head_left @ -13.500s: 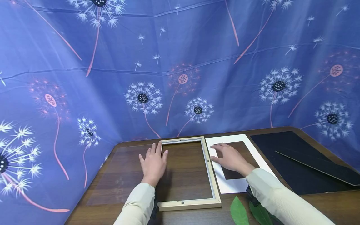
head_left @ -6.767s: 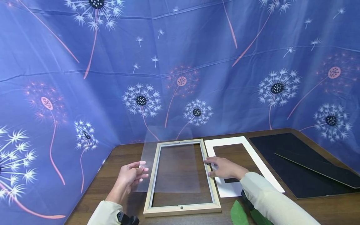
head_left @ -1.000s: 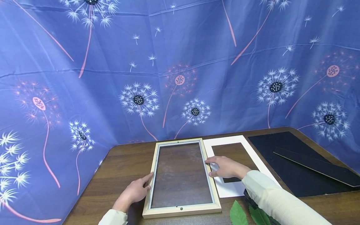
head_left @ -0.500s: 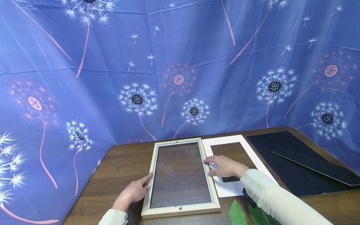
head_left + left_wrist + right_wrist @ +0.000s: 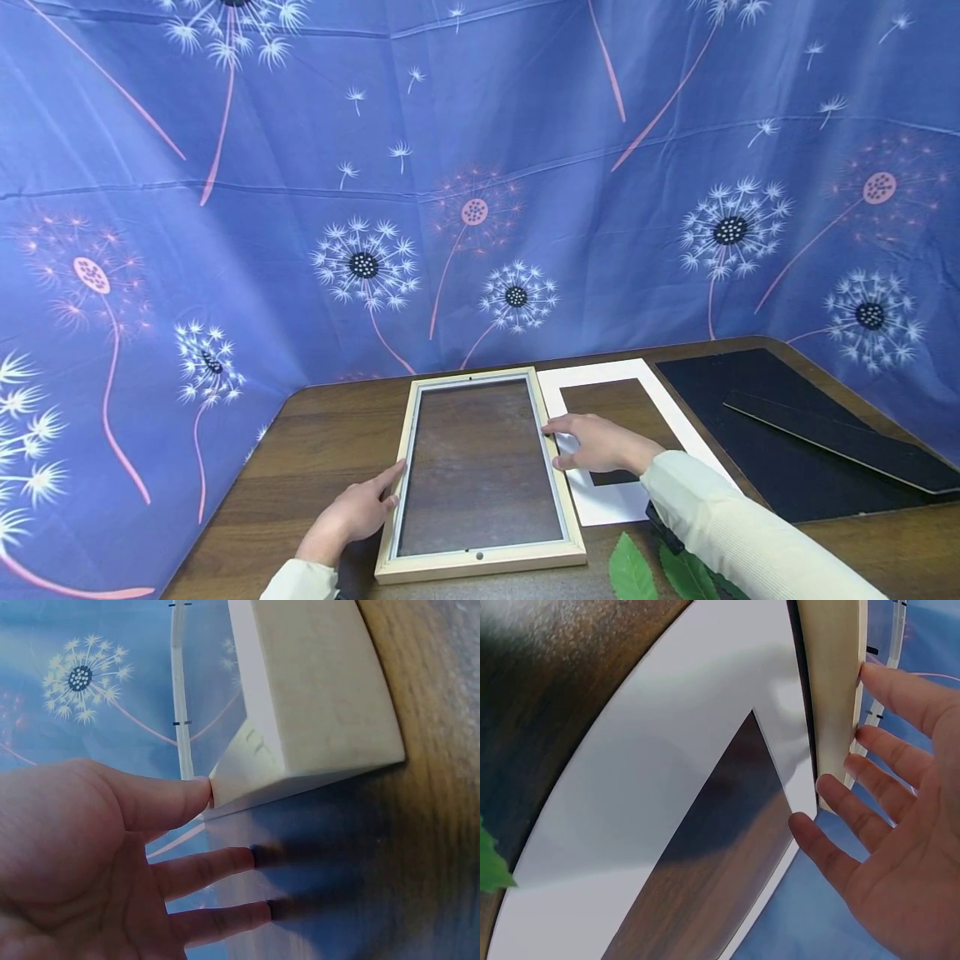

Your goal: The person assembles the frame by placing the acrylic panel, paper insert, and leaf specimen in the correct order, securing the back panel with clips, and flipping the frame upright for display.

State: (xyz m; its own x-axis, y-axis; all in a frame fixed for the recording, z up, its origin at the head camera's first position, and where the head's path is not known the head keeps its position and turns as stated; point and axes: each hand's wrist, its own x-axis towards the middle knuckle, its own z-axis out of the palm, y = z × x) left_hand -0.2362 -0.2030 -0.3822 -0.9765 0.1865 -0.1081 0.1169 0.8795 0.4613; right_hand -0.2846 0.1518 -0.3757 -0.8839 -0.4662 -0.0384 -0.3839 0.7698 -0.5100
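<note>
A pale wooden picture frame (image 5: 450, 567) lies flat on the brown table, its inner side up. Inside it lies a clear sheet (image 5: 480, 467), faintly hazy over the wood grain. My left hand (image 5: 356, 510) touches the frame's left side with extended fingers; in the left wrist view the thumb (image 5: 169, 802) meets the frame's side (image 5: 330, 690). On the opposite side, my right hand (image 5: 600, 442) rests its fingertips against the frame's right bar, fingers spread in the right wrist view. Beneath that hand is a white mat board (image 5: 611, 504) with a rectangular opening.
A black backing board (image 5: 720, 375) lies at the right, with a stand flap (image 5: 840, 442) raised from it. Green leaves (image 5: 632, 567) lie at the front, partly under the right forearm. A blue dandelion-print curtain (image 5: 480, 125) hangs behind the table.
The clear sheet lay left of the frame, then hung from my left hand above it; now it lies inside. My left hand moved to the frame's left side. Both hands are nearly still this last second.
</note>
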